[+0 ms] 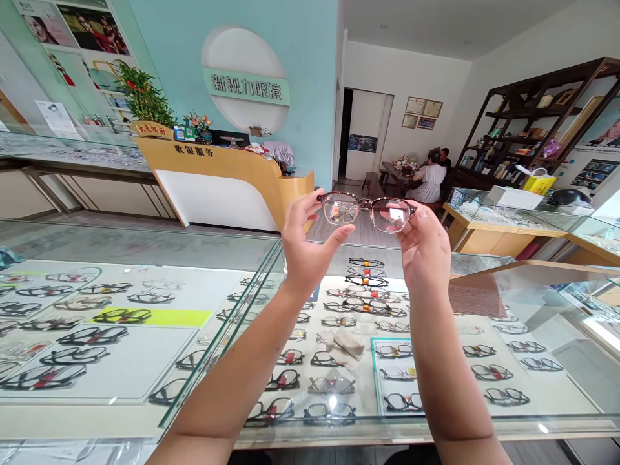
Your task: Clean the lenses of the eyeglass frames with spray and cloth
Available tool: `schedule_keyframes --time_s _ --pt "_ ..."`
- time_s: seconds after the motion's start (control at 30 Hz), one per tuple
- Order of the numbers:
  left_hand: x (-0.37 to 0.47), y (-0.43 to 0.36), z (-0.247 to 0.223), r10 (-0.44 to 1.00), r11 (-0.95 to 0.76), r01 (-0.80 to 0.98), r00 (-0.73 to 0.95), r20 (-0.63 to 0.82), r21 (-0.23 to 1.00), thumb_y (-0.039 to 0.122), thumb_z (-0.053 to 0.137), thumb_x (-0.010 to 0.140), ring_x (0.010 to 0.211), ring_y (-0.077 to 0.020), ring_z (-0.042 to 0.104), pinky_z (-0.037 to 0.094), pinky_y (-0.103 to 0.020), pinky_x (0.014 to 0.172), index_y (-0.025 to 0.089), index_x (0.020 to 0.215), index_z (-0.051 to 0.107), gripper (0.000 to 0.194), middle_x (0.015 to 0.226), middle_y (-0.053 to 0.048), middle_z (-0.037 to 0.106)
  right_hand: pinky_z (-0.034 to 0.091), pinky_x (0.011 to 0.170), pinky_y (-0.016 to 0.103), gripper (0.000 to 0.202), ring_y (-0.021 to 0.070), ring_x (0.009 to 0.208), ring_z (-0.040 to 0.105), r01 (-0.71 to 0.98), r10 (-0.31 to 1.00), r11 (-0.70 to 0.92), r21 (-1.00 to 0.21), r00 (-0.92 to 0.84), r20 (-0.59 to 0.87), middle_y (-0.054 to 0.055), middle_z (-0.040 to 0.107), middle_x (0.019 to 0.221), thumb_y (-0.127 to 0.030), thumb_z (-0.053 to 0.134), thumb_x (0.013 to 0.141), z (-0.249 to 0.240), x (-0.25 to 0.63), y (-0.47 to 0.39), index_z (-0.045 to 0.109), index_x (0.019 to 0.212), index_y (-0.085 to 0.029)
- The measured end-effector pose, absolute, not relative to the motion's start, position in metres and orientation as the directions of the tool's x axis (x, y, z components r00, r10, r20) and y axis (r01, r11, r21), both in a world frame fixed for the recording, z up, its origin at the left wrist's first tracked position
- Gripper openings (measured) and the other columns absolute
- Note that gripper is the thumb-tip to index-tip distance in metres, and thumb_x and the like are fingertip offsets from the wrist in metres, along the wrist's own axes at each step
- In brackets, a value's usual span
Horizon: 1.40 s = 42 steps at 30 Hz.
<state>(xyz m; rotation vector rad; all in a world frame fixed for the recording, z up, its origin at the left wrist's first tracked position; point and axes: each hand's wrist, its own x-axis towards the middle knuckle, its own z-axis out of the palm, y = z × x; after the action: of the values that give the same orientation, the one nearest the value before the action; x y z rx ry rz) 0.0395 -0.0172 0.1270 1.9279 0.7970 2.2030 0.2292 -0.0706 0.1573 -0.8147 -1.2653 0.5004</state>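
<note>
Head view: what do the hands hold?

Glasses (pixel 365 204) with a dark, mottled frame, raised above a glass display counter (pixel 557 424). The step in hand seems to be holding them up for a look.

How are the fingers?

Right hand (pixel 427 248): thumb and fingers curled in, pinching the frame's outer corner. Left hand (pixel 310 242): fingertips at the opposite corner, thumb stretched apart below the lens; whether they pinch anything cannot be told.

And the next move?

It probably calls for a light, even hold, thumbs clear of the lenses.

What is unclear?

The hands hide the temple arms. A crumpled cloth (pixel 347 349) lies on or under the counter glass; which is uncertain.
</note>
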Motion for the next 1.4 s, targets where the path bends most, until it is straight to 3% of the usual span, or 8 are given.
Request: schedule_keyframes --time_s 0.23,0.5,0.63,0.73,0.83,1.03,1.2,1.4 --pt "0.041 -0.015 0.127 0.444 -0.856 0.213 -0.163 0.881 0.471 0.063 0.087 0.088 0.128 -0.0306 0.073 0.061 -0.051 0.11 0.032 0.148 0.06 0.073 0.138 -0.013 0.073 0.066 0.095 0.05 0.052 0.0336 0.13 0.076 0.046 0.735 0.642 -0.765 0.246 0.631 0.014 0.079 0.137 -0.061 0.044 0.106 0.157 0.227 -0.069 0.069 0.137 -0.026" --pt "0.046 -0.017 0.125 0.471 -0.857 0.163 -0.139 0.871 0.489 0.067 0.084 0.089 0.132 -0.0308 0.073 0.062 -0.049 0.11 0.033 0.148 0.06 0.072 0.142 -0.013 0.072 0.067 0.095 0.053 0.066 0.0354 0.125 0.078 0.061 0.717 0.673 -0.737 0.19 0.671 0.015 0.078 0.135 -0.074 0.042 0.104 0.153 0.228 -0.066 0.065 0.144 -0.026" --pt "0.046 -0.015 0.126 0.499 -0.838 0.175 -0.139 0.855 0.517 0.069 0.085 0.087 0.135 -0.031 0.071 0.063 -0.049 0.109 0.036 0.149 0.059 0.075 0.144 -0.011 0.07 0.066 0.097 0.056 0.07 0.0377 0.129 0.076 0.193 0.728 0.632 -0.75 0.184 0.661 0.014 0.076 0.139 -0.075 0.042 0.103 0.153 0.233 -0.062 0.062 0.151 -0.028" --pt "0.04 -0.01 0.13 0.55 -0.806 0.19 -0.107 0.828 0.56 0.069 0.088 0.083 0.138 -0.0325 0.069 0.062 -0.051 0.11 0.037 0.149 0.061 0.078 0.144 -0.01 0.07 0.064 0.102 0.056 0.06 0.0376 0.133 0.073 0.317 0.731 0.594 -0.739 0.171 0.661 0.01 0.075 0.14 -0.066 0.052 0.102 0.155 0.245 -0.061 0.065 0.15 -0.032" --pt "0.028 -0.007 0.137 0.57 -0.803 0.19 -0.036 0.821 0.565 0.069 0.093 0.076 0.136 -0.0336 0.07 0.061 -0.053 0.111 0.037 0.145 0.065 0.081 0.142 -0.009 0.071 0.06 0.107 0.055 0.042 0.0346 0.136 0.07 0.368 0.726 0.583 -0.724 0.164 0.668 0.007 0.076 0.136 -0.051 0.055 0.103 0.16 0.257 -0.066 0.075 0.135 -0.033" --pt "0.014 -0.02 0.152 0.482 -0.862 0.303 0.241 0.842 0.406 0.079 0.088 0.074 0.129 -0.0325 0.072 0.061 -0.05 0.11 0.032 0.142 0.07 0.084 0.14 -0.01 0.074 0.056 0.11 0.052 0.014 0.0281 0.12 0.073 0.333 0.764 0.623 -0.707 -0.063 0.643 0.004 0.081 0.119 -0.037 0.076 0.096 0.166 0.262 -0.078 0.085 0.1 -0.028" --pt "0.013 -0.027 0.157 0.419 -0.891 0.324 0.315 0.852 0.318 0.077 0.081 0.085 0.131 -0.0319 0.07 0.061 -0.047 0.109 0.033 0.147 0.068 0.078 0.144 -0.01 0.072 0.056 0.108 0.05 0.009 0.0258 0.112 0.074 0.315 0.762 0.642 -0.699 -0.162 0.627 0.005 0.081 0.114 -0.035 0.082 0.094 0.164 0.263 -0.075 0.086 0.092 -0.027" --pt "0.011 -0.026 0.155 0.432 -0.9 0.215 0.342 0.834 0.378 0.068 0.086 0.086 0.128 -0.0316 0.072 0.062 -0.048 0.103 0.037 0.147 0.069 0.071 0.144 -0.009 0.073 0.057 0.106 0.049 0.01 0.0263 0.118 0.073 0.26 0.779 0.627 -0.734 -0.236 0.581 0.006 0.079 0.124 -0.035 0.081 0.096 0.163 0.265 -0.073 0.087 0.094 -0.027"
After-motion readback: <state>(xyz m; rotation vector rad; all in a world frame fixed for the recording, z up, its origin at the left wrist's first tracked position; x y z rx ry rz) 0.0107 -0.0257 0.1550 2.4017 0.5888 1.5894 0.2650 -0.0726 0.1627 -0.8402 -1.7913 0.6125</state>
